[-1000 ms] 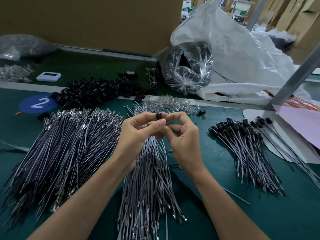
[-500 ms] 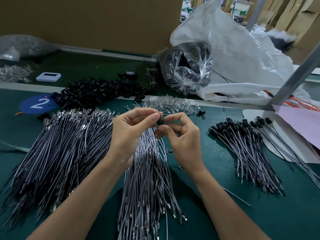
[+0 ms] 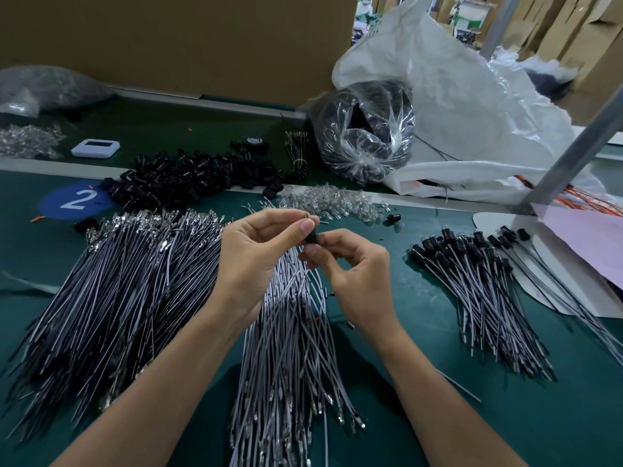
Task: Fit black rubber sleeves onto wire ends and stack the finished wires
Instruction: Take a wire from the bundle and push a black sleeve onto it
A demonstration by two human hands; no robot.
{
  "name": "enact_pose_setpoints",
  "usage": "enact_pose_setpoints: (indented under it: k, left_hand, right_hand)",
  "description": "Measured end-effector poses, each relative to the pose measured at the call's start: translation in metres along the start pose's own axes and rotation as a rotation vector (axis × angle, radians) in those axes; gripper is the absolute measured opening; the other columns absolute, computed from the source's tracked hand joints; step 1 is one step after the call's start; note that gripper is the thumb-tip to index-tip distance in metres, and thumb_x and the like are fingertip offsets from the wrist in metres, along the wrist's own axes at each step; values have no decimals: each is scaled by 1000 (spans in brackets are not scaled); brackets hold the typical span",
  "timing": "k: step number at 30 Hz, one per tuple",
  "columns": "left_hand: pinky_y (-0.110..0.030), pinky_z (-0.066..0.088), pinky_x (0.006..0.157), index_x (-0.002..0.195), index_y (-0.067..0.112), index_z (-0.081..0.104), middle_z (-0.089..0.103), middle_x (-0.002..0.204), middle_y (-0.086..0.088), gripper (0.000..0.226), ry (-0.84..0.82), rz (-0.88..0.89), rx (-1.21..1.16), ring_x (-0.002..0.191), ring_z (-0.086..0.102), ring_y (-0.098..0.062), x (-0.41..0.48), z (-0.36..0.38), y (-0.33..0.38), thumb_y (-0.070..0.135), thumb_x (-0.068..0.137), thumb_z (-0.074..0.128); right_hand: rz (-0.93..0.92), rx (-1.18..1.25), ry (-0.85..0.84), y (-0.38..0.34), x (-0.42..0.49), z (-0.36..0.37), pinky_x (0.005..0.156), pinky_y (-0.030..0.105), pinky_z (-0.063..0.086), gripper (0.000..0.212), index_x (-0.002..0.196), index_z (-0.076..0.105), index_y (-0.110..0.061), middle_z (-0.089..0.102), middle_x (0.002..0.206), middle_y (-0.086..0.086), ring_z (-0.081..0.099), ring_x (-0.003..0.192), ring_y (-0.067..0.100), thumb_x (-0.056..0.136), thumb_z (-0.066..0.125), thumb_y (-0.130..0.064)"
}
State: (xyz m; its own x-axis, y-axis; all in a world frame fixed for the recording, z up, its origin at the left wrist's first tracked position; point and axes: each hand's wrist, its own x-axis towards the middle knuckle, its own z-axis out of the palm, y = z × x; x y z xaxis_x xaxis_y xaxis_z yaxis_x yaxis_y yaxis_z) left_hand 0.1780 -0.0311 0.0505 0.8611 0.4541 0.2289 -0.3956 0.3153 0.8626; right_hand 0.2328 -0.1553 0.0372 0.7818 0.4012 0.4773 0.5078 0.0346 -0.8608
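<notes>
My left hand [image 3: 256, 254] and my right hand [image 3: 354, 274] meet above the green mat. Between their fingertips sits a small black rubber sleeve [image 3: 312, 238]; my right thumb and forefinger pinch it, and my left thumb and forefinger pinch a wire end at its top. Below the hands lies a bundle of grey wires [image 3: 290, 358]. A larger pile of bare wires [image 3: 111, 291] spreads to the left. Finished wires with black sleeves [image 3: 472, 274] are stacked on the right. Loose black sleeves [image 3: 192, 178] are heaped at the back.
Clear plastic parts [image 3: 332, 202] lie behind the hands, with one stray sleeve [image 3: 392, 217] beside them. A clear bag of black parts [image 3: 365, 129] and a white sack [image 3: 472, 106] stand at the back right. A metal post [image 3: 573, 153] and pink paper [image 3: 583, 244] are at right.
Both hands have dropped slightly and shifted left. The sleeve, first held up at the fingertips' top, now sits lower between the two thumbs.
</notes>
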Motion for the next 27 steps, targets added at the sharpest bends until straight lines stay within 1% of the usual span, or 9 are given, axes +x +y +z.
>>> enact_pose_setpoints:
  k: [3, 5, 6, 9, 12, 14, 19, 22, 27]
  left_hand:
    - [-26, 57, 76, 77, 16, 78, 76, 85, -8, 15, 0, -1, 0, 82, 73, -17, 0, 0, 0, 18, 62, 80]
    - [-33, 58, 80, 78, 16, 78, 76, 86, -9, 20, 16, -6, 6, 82, 71, -19, -1, 1, -1, 22, 60, 83]
    - [-34, 57, 81, 78, 17, 78, 76, 85, -9, 20, 21, -5, 13, 81, 71, -19, -1, 0, -2, 23, 60, 83]
    - [-27, 58, 75, 76, 18, 78, 76, 83, -7, 11, 16, 11, 20, 83, 73, -18, 0, -1, -1, 16, 66, 80]
    - [-25, 57, 71, 74, 18, 78, 76, 83, -7, 7, 15, 20, 1, 81, 73, -18, -1, -1, 0, 17, 67, 78]
    - [-24, 56, 70, 71, 19, 78, 77, 82, -6, 4, 15, 21, -19, 78, 73, -16, -1, 1, 0, 16, 68, 76]
    - [-25, 57, 67, 67, 20, 75, 77, 83, -6, 9, 28, 5, -57, 75, 72, -15, -1, 4, -2, 15, 72, 71]
    - [-25, 57, 68, 69, 19, 74, 76, 84, -7, 6, 35, 7, -47, 77, 72, -17, -1, 3, -2, 18, 75, 70]
    - [-25, 58, 66, 82, 12, 68, 75, 83, -7, 9, 34, 6, -17, 79, 73, -18, -2, 3, -2, 20, 81, 66]
  right_hand:
    - [46, 85, 17, 0, 0, 1, 67, 25, 57, 16, 88, 67, -18, 75, 77, 3, 72, 68, 16, 82, 75, -5]
    - [76, 128, 23, 0, 0, 0, 67, 24, 56, 23, 94, 62, -18, 75, 76, 4, 73, 68, 18, 82, 75, -4]
    - [80, 127, 22, 0, 0, 0, 67, 24, 56, 25, 96, 60, -18, 75, 75, 3, 72, 67, 18, 82, 75, -5]
    - [73, 115, 13, 2, 1, 1, 68, 25, 57, 24, 95, 59, -18, 75, 74, 3, 73, 67, 18, 81, 76, -8]
    - [67, 129, 12, 2, 1, 1, 71, 27, 58, 21, 93, 61, -18, 76, 76, 4, 74, 70, 19, 81, 76, -10]
    - [67, 149, 16, 3, 2, 2, 72, 29, 58, 20, 91, 62, -19, 75, 76, 5, 74, 71, 20, 82, 75, -7]
    - [80, 211, 36, 4, 1, 4, 74, 32, 59, 20, 87, 61, -17, 75, 76, 9, 74, 72, 24, 83, 72, -1]
    - [89, 234, 38, 3, 0, 5, 72, 31, 58, 20, 86, 60, -17, 75, 76, 10, 74, 70, 24, 83, 71, 0]
    - [83, 226, 32, 2, 0, 7, 73, 33, 58, 18, 87, 60, -16, 75, 79, 12, 74, 71, 24, 83, 72, -2]
